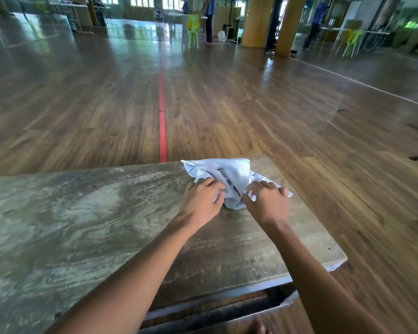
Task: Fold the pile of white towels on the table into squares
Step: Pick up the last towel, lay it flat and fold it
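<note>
A crumpled white towel (229, 173) lies near the far right corner of the worn wooden table (82, 213). A small checked mark shows on its left edge. My left hand (202, 201) rests on the towel's near left part, fingers curled into the cloth. My right hand (267, 201) grips the towel's near right part, with cloth bunched under the fingertips. Between the two hands a fold of the towel hangs down toward me. Only this one bundle of cloth is visible on the table.
The table's right edge (323, 237) runs close beside my right arm, with wood floor beyond. A red floor line (162, 121) leads away from the table. People, green chairs (193, 30) and other tables stand far back in the hall.
</note>
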Available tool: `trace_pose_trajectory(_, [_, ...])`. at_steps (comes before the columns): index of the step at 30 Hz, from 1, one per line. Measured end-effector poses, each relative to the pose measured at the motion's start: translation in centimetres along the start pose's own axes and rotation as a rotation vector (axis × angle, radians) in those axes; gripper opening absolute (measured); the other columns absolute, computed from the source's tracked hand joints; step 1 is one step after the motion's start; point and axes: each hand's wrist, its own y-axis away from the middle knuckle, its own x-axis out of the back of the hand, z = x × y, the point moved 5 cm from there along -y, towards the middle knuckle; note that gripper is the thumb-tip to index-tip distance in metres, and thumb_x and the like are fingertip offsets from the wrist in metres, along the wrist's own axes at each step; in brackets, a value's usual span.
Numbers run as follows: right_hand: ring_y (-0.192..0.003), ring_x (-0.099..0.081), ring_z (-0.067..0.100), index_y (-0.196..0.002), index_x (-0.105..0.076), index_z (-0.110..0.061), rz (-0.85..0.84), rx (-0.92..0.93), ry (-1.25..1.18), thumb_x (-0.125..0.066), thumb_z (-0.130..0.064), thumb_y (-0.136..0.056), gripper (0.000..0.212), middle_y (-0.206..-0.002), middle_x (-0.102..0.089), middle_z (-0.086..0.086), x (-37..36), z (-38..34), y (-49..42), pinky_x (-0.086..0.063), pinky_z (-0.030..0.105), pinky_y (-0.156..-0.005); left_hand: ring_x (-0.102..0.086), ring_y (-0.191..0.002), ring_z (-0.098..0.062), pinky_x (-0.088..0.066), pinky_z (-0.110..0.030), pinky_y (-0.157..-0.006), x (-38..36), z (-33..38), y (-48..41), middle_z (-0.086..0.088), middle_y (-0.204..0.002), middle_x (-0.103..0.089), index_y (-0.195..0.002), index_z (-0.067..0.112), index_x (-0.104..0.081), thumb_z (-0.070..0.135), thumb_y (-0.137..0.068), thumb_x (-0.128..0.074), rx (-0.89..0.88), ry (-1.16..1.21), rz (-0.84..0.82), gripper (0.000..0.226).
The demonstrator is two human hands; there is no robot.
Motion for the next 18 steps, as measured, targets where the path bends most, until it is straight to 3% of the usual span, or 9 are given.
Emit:
trace_pose_trajectory(2, [-0.104,-0.054,0.024,-0.099,-0.068,-0.024,-0.048,0.012,0.052,-0.054,-0.046,-0.085,0.029,-0.102,-0.066,-0.001,-1.4,-0.1,-1.2,-0.025,0.036,-0.085,-0.063,-0.089,-0.020,-0.048,-0.037,-0.076,-0.6,-0.2,-1.5,0.006,-0.094,-0.067,-0.094,0.026,-0.071,0.032,-0.084,-0.047,-0.025,0.018,0.051,0.026])
trace_pose_trajectory(6, [-0.101,-0.052,0.024,-0.084,-0.066,-0.024,-0.094,-0.027,0.098,-0.048,-0.050,-0.088,0.032,-0.094,-0.063,0.000,-3.3,0.9,-1.9,-0.026,0.036,-0.083,-0.057,-0.102,-0.017,-0.036,-0.035,-0.084,-1.9,-0.3,-2.9,0.009,-0.108,-0.066,-0.107,0.029,-0.069,0.032,-0.086,-0.058,-0.077,0.025,0.063,0.024])
trace_pose_trajectory(12, [-0.087,-0.054,0.021,-0.078,-0.063,-0.024,0.095,0.072,-0.013,-0.050,-0.036,-0.086,0.020,-0.081,-0.063,-0.006,-1.2,0.4,-2.1,-0.010,0.031,-0.067,-0.043,-0.119,-0.009,-0.023,-0.027,-0.093,-2.3,0.2,-3.2,0.016,-0.126,-0.054,-0.125,0.037,-0.058,0.039,-0.087,-0.058,-0.101,0.037,-0.003,0.038])
trace_pose_trajectory(18, [-0.071,-0.057,0.019,-0.078,-0.064,-0.025,0.219,0.288,-0.004,-0.044,-0.038,-0.080,0.024,-0.067,-0.066,-0.009,3.1,-1.1,-0.9,-0.014,0.031,-0.065,-0.053,-0.096,-0.008,-0.030,-0.029,-0.080,2.0,2.0,-3.1,0.017,-0.100,-0.065,-0.088,0.029,-0.069,0.035,-0.081,-0.057,-0.186,0.125,0.251,0.016])
